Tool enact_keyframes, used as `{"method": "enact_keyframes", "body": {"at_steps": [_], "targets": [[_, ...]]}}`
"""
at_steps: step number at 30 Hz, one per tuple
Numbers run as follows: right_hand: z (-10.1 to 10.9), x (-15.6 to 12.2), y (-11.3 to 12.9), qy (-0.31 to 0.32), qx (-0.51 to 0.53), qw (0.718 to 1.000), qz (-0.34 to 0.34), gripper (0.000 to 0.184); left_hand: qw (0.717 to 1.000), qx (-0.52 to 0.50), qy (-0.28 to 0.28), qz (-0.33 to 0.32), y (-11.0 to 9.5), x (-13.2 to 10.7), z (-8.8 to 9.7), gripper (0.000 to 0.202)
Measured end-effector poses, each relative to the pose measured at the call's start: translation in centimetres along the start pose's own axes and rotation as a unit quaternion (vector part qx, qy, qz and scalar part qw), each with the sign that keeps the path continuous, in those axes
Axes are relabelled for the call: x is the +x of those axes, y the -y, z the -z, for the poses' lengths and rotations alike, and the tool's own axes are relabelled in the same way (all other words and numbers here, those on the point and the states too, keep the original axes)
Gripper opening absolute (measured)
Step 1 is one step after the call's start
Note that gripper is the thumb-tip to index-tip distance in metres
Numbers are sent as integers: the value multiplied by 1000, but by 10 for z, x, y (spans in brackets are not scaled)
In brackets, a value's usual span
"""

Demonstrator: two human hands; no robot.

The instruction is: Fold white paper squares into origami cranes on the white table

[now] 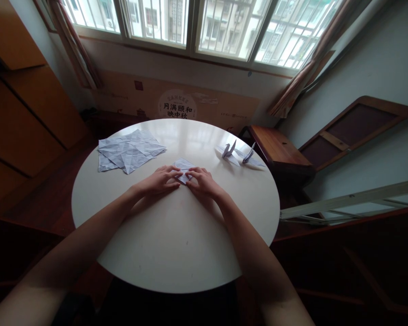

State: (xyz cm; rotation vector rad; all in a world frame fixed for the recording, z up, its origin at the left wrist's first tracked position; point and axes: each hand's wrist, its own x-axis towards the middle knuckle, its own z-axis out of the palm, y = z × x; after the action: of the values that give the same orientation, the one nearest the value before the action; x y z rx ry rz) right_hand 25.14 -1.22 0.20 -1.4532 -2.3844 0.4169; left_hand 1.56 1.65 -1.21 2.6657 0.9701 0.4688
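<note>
A small folded sheet of white paper (182, 164) lies on the round white table (156, 244), its near corner pointing toward me. From the left, my left hand (163, 179) grips its edge, thumb low and fingers curled over the top. My right hand (202, 180) holds the opposite edge in the same way, fingers bent onto the paper. Both hands rest at the tabletop, and their fingertips hide parts of the folds. Two folded paper cranes, a nearer one (228, 153) and another beside it (249, 156), stand to the right beyond my right hand.
Creased, unfolded paper sheets (131, 149) lie in an overlapping pile at the table's left. A brown wooden stool or small table (279, 145) stands past the right edge. Behind the table are a printed cardboard panel (217, 102) and barred windows (156, 20).
</note>
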Motion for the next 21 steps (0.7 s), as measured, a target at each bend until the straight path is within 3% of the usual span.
{"method": "enact_keyframes", "body": {"at_steps": [14, 17, 21], "targets": [[-1, 0, 1, -3, 5, 1000, 4, 49, 1000, -2, -2, 2, -2, 0, 1, 49], [-2, 1, 0, -17, 13, 1000, -2, 55, 1000, -5, -6, 4, 0, 0, 0, 50], [-3, 3, -2, -55, 17, 998, -22, 50, 1000, -4, -8, 5, 3, 0, -2, 52]]}}
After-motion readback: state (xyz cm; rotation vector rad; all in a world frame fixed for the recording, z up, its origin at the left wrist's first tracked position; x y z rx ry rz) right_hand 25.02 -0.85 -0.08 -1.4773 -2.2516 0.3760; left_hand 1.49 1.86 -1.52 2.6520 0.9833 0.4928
